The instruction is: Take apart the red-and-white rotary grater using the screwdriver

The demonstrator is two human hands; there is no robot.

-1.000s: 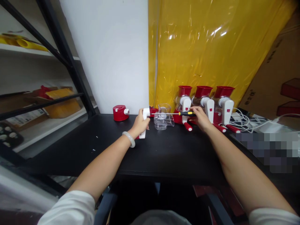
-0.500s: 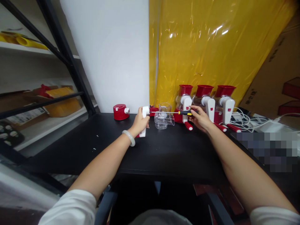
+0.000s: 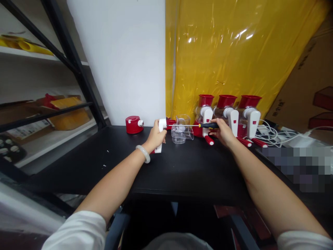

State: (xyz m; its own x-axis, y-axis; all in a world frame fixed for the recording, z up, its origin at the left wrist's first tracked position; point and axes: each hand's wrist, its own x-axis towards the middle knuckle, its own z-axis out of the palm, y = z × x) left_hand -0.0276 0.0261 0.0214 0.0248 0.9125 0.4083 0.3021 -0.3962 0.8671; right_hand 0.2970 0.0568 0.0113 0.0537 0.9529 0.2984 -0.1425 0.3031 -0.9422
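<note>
While the red base (image 3: 134, 125) sits off left on the black surface (image 3: 171, 173), the left hand (image 3: 154, 137) has its fingers clamped on a white crank part (image 3: 163, 124). Past the clear housing (image 3: 179, 137), the right hand (image 3: 223, 131) has just shifted its fingers on the screwdriver (image 3: 208, 125), now pinching the handle's end beside three grinders (image 3: 234, 118). Shaft still points at the white part, but can't tell if the tip's seated.

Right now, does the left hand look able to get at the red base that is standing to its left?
Probably yes: the red base stands close by and nothing visible blocks the way. But the left hand grips the white crank, so it would likely need to let go first.
</note>
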